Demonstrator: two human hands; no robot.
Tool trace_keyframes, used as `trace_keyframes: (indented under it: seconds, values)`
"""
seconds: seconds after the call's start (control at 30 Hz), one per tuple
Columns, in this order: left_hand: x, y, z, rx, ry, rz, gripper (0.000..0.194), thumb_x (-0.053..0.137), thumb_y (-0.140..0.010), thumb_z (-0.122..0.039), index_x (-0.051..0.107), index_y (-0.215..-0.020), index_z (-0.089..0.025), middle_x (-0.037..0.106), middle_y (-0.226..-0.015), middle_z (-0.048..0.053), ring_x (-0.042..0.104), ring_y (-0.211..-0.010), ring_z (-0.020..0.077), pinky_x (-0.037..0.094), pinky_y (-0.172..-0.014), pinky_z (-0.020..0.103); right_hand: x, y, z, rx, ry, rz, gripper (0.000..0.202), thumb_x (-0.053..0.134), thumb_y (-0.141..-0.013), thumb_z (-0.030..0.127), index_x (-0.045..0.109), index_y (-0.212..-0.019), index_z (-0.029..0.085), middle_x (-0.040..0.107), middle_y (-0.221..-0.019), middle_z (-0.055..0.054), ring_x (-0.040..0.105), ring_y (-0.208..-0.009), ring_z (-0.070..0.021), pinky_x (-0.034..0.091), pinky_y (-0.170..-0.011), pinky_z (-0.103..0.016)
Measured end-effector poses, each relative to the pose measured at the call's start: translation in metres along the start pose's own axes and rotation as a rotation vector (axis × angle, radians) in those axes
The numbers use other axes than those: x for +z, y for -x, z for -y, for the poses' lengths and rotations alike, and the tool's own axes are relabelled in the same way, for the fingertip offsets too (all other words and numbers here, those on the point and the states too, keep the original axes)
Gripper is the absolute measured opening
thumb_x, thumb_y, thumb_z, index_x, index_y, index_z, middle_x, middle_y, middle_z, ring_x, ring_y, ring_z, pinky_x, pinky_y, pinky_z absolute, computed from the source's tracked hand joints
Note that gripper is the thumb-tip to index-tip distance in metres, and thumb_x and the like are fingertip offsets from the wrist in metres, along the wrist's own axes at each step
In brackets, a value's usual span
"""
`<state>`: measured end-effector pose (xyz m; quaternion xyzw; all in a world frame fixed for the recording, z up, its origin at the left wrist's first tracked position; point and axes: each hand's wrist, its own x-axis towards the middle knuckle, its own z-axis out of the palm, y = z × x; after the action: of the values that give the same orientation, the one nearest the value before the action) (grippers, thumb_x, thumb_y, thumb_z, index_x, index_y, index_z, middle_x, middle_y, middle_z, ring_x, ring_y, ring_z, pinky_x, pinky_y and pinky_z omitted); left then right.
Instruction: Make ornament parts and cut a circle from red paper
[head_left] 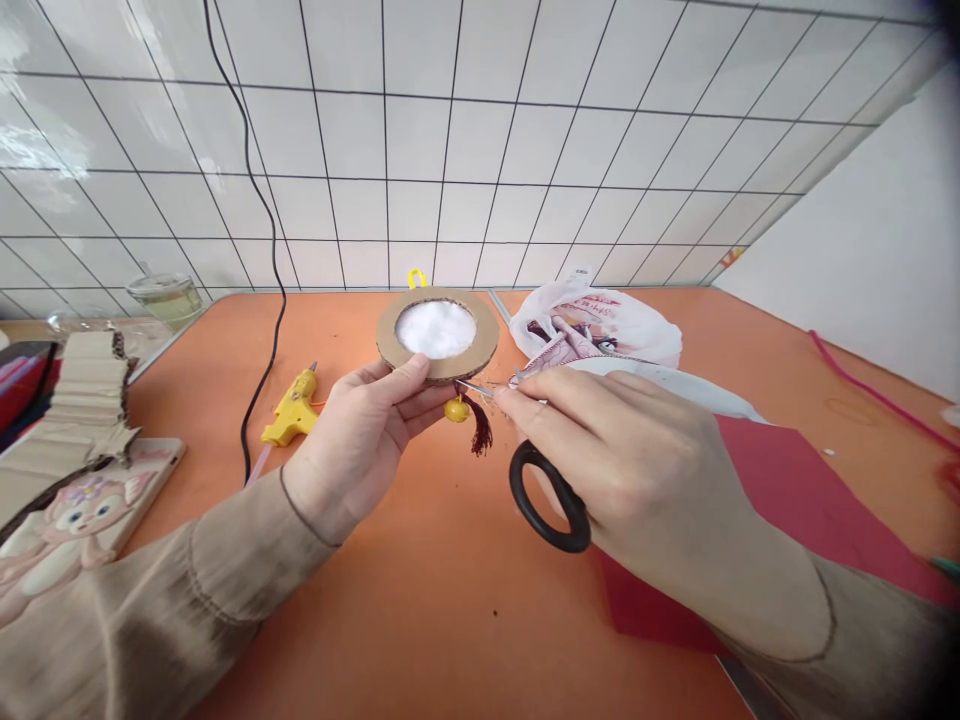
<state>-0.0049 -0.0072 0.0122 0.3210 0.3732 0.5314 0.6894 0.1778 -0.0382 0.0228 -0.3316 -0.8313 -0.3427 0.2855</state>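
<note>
Left hand [367, 425], thumb uppermost, around the cardboard ring's [486, 335] near edge; right hand [637, 480], knuckles up, around scissors [564, 539].

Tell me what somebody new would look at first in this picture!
Probably the round cardboard ring with white fluff in its middle, held up near the center by the left hand. Just below are a small yellow bell-like charm and a dark tassel, with the right hand holding black-handled scissors, tip close by. The bright orange table and the yellow glue gun, left of the left hand, may catch the eye too.
</note>
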Motion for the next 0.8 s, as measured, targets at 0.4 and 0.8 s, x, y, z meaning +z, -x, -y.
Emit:
trace_keyframes:
  seconds: [0.4, 0.8]
  values:
    - [-0.0002, 0.0005, 0.0019, 0.008, -0.006, 0.015, 0.014, 0.066, -0.088, -0.02, 0.07, -0.095, -0.009, 0.075, -0.087, 0.01, 0.07, -0.084, 0.0205, 0.055, -0.087, 0.036, 0.0033, 0.0018, -0.0004, 0.009, 0.016, 0.026, 0.035, 0.048, -0.095, 0.004, 0.067, -0.067, 0.015, 0.056, -0.058, -0.001, 0.047, -0.049, -0.0123, 0.033, -0.046, -0.031]
    - [-0.0001, -0.0009, -0.0018, 0.0, -0.046, 0.024, 0.012, 0.069, -0.085, -0.018, 0.07, -0.093, -0.008, 0.074, -0.082, 0.008, 0.069, -0.079, 0.0177, 0.055, -0.083, 0.033, -0.0016, 0.0006, -0.0028, 0.005, -0.068, 0.018, 0.035, 0.045, -0.095, 0.005, 0.069, -0.07, 0.013, 0.062, -0.063, -0.005, 0.053, -0.053, -0.0137, 0.035, -0.048, -0.031]
